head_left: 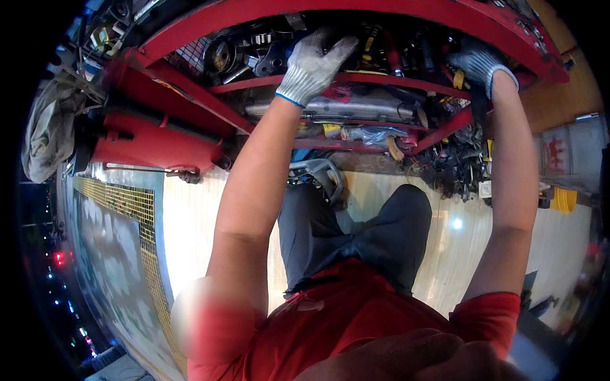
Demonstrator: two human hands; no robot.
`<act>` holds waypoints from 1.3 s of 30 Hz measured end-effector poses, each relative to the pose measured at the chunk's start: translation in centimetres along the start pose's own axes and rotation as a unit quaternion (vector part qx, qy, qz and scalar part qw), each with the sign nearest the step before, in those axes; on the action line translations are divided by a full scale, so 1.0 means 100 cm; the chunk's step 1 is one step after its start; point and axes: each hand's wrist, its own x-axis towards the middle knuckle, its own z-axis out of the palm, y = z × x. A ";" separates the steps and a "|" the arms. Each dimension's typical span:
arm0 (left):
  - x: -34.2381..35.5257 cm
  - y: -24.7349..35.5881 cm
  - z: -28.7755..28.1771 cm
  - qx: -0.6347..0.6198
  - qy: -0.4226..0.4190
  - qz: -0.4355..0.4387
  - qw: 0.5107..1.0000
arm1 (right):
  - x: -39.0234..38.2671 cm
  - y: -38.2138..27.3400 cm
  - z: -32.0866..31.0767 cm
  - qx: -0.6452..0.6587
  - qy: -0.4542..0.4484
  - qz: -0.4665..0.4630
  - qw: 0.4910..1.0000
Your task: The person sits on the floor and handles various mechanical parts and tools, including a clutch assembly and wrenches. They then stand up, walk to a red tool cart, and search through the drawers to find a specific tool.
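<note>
Both hands wear pale knit work gloves and reach into the upper shelf of a red metal rack (406, 79). My left hand (309, 68) lies over the shelf's front rail, its thumb spread to the right and away from the fingers. The other fingertips sink into shadow among dark metal parts, and nothing is seen in its grasp. A bearing-like metal ring (220, 56) sits left of it. My right hand (480, 63) is at the shelf's right end, near a yellow-ended tool (459, 79). Its fingers are lost in the dark, so any hold is hidden. Between the hands lie several hand tools, one with a red handle (392, 54).
A long silver metal part (375, 109) and plastic-wrapped items (375, 134) fill the lower shelves. Tangled dark cables (454, 155) hang at the right. A red panel (152, 143) stands left, beside grey cloth (51, 130). Yellow mesh (136, 200) edges the floor.
</note>
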 end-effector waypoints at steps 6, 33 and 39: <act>0.000 0.001 0.001 -0.001 0.009 0.029 1.000 | -0.010 0.002 0.009 -0.006 0.083 -0.018 0.996; 0.002 0.002 0.005 0.049 -0.034 0.037 0.998 | -0.026 -0.020 0.038 -0.126 0.100 -0.090 0.983; -0.003 0.000 0.002 0.122 -0.027 0.134 0.983 | -0.034 -0.004 0.035 -0.049 0.088 -0.015 0.995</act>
